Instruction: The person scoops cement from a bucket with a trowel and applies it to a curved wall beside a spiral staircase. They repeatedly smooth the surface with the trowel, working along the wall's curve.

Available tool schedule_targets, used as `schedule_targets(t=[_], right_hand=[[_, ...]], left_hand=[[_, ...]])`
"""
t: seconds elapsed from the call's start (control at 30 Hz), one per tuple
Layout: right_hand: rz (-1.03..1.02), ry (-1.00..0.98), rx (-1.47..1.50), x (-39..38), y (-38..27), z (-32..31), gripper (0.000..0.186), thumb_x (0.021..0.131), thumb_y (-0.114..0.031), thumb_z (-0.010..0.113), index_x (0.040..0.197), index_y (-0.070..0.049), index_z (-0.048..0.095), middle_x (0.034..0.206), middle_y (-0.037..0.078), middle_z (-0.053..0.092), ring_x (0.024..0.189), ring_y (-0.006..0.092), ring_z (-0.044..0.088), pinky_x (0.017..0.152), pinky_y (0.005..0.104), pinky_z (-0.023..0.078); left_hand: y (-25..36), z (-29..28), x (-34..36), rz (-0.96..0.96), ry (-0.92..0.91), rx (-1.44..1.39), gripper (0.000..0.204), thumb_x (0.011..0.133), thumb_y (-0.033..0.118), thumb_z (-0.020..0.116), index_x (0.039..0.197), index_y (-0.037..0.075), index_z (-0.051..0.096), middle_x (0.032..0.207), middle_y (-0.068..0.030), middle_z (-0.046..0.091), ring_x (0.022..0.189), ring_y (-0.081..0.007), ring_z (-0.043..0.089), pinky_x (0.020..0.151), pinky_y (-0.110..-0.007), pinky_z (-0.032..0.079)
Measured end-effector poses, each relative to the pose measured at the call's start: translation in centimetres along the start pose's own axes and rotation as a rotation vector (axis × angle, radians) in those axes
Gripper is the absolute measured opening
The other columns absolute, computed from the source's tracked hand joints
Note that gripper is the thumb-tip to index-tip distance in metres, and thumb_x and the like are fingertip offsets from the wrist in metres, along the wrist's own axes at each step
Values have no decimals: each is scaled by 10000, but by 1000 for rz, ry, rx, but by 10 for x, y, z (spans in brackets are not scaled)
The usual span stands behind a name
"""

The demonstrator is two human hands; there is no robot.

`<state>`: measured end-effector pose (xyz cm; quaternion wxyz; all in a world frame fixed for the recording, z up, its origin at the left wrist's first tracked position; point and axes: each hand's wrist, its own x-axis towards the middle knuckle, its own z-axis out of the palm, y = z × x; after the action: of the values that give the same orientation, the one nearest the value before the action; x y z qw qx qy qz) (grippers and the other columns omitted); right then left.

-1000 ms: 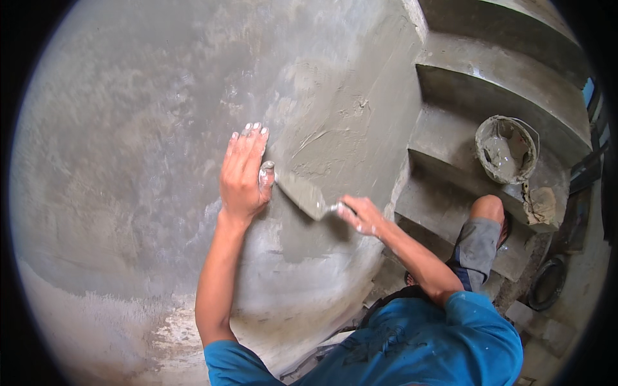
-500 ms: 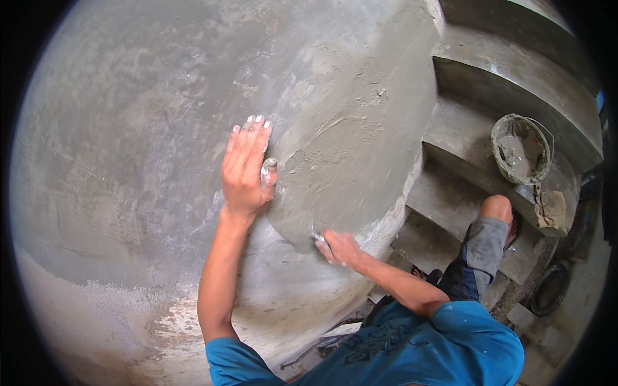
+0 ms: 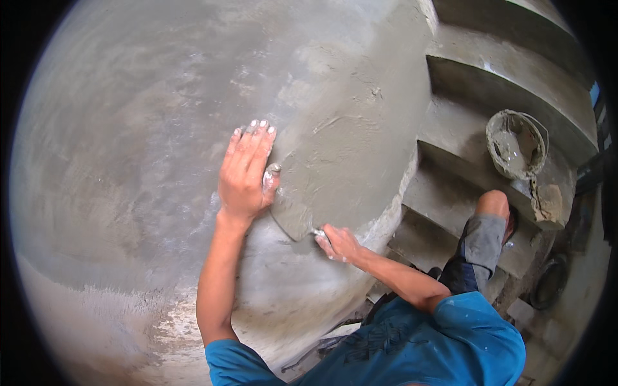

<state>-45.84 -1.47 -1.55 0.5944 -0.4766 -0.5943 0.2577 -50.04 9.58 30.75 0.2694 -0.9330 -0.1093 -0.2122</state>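
Note:
My left hand [image 3: 246,170] rests flat on the curved grey cement wall [image 3: 129,128], fingers pointing up and lightly dusted white, with grey paste on the thumb. My right hand [image 3: 336,243] grips the handle of a pointed trowel [image 3: 291,217], whose blade lies on a patch of fresh, ridged grey plaster [image 3: 351,135] below and right of my left hand. The blade is the same grey as the plaster and hard to tell from it.
Curved concrete stairs [image 3: 489,51] climb along the right. A plaster-smeared bucket [image 3: 515,145] stands on a step, with a dirty tan object [image 3: 546,203] at that step's edge. My bent leg [image 3: 481,251] is on the stairs. A dark round object [image 3: 547,283] lies at lower right.
My right hand and the trowel moved down and left since a second ago, staying near that lower position over the last half second. My left hand has stayed on the wall.

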Motion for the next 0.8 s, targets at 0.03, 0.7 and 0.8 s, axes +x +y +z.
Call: schedule_targets(t=[0.03, 0.7, 0.8], right_hand=[[-23, -25, -2, -12, 5, 0, 289, 1071, -281, 605, 1144, -5, 561, 843, 274, 684, 748, 510, 664, 658, 554, 517], [255, 729, 46, 48, 138, -121, 387, 1103, -404, 547, 1085, -18, 564, 852, 143, 585, 783, 245, 589, 738, 430, 506], [395, 717, 89, 90, 179, -191, 460, 1099, -460, 557, 991, -13, 544, 814, 134, 535, 791, 237, 541, 731, 425, 480]], left_hand=[[0, 1, 1, 1, -14, 5, 539, 996, 312, 519, 1413, -5, 649, 1422, -192, 669, 1360, -377, 608, 1212, -553, 396], [12, 5, -2, -51, -190, 282, 566, 944, 300, 557, 1473, 111, 627, 1492, -92, 640, 1452, -311, 530, 1275, -515, 306], [16, 5, -1, -44, -210, 290, 571, 944, 305, 557, 1475, 109, 623, 1499, -90, 635, 1466, -306, 516, 1283, -529, 287]])
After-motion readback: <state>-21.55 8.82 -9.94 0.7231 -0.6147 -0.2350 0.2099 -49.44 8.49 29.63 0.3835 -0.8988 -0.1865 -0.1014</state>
